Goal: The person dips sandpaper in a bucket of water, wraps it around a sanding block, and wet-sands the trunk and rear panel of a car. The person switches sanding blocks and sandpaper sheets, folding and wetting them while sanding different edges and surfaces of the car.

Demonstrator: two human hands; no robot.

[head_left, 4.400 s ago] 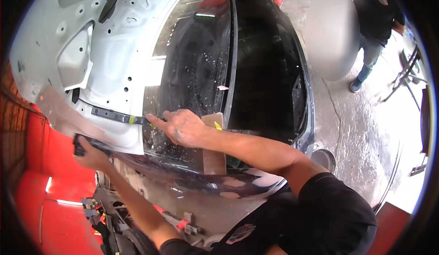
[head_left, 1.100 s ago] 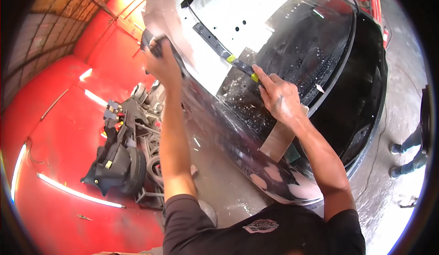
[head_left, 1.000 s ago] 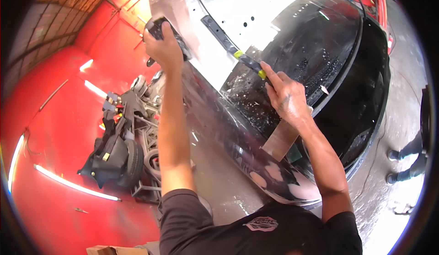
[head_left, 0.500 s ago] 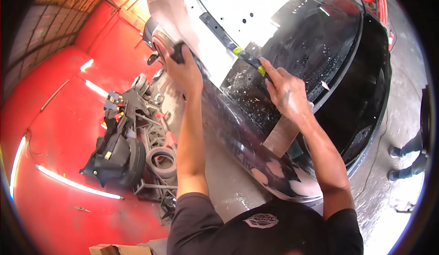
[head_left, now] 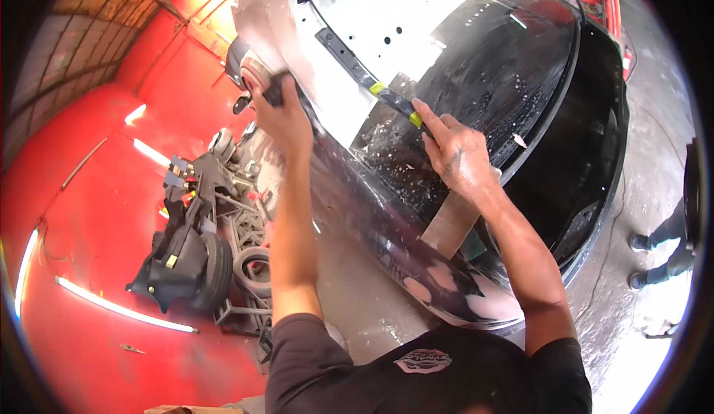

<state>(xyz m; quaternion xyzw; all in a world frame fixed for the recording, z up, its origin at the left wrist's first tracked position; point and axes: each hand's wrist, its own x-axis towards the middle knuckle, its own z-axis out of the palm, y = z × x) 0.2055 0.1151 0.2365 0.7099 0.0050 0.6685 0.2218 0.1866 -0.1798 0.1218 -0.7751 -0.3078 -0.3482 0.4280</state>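
The left hand (head_left: 286,120) is between ten and eleven o'clock of the view's middle, thumb and fingers curled around a dark block (head_left: 277,91), which sits against the side of the car (head_left: 361,195). The right hand (head_left: 457,157) is between two and three o'clock, partly curled, its index finger stretched out to the near end of a black strip (head_left: 343,56); whether it grips the strip, I cannot tell. From that finger the strip runs toward ten o'clock across a white panel (head_left: 364,5), with yellow patches (head_left: 377,88) near its lower end. A brown board (head_left: 450,224) lies just beside the right wrist, toward four o'clock. A tyre (head_left: 242,276) is at eight o'clock, and another person's legs (head_left: 664,252) show just past three.
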